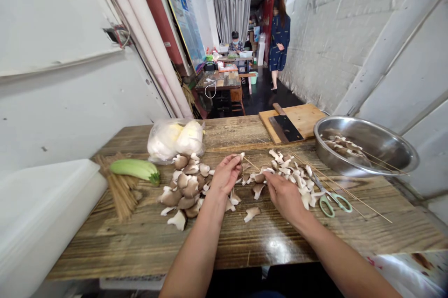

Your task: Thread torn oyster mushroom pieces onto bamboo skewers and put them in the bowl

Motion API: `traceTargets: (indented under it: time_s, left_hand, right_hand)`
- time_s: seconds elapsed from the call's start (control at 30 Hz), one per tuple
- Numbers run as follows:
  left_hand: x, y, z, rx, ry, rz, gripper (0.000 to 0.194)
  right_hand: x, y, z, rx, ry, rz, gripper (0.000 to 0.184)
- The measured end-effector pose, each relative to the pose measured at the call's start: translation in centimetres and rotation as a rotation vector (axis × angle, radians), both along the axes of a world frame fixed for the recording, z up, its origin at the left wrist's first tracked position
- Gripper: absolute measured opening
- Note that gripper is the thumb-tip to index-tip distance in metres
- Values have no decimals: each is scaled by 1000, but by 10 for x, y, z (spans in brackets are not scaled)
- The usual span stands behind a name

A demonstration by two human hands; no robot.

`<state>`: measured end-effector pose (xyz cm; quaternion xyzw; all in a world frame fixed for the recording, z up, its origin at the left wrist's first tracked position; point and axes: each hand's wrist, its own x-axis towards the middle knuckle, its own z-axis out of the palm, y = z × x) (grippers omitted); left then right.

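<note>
So the bamboo skewer (251,163) was skinny and tan, slanting over the wooden table (140,242) between both hands. Left hand (229,171) had its fingers pinched around the far end; right hand (285,195) was knuckles-up by the near end, but I couldn't tell its exact grip. Oyster mushrooms (189,188), brown with white stems, sat heaped left. Further out, a steel bowl (336,166) held more, and a clear plastic bag (158,142) held pale produce.
</note>
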<state>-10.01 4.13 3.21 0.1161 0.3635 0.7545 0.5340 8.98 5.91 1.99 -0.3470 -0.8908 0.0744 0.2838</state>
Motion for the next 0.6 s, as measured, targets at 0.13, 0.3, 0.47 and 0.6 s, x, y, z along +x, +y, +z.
traceTargets:
  time_s: [0.13, 0.3, 0.47, 0.6]
  left_hand:
    - [4, -2, 2, -10, 52, -33, 21]
    - [15, -6, 3, -34, 121, -193, 18]
    - [21, -6, 2, -42, 73, -239, 22]
    - [15, -3, -1, -54, -12, -100, 18]
  right_hand:
    - [-2, 0, 1, -43, 60, 12, 28]
    - [-4, -1, 5, -87, 125, 25, 27]
    - [-6, 1, 5, -93, 180, 18, 26]
    - [-7, 3, 4, -88, 184, 55, 24]
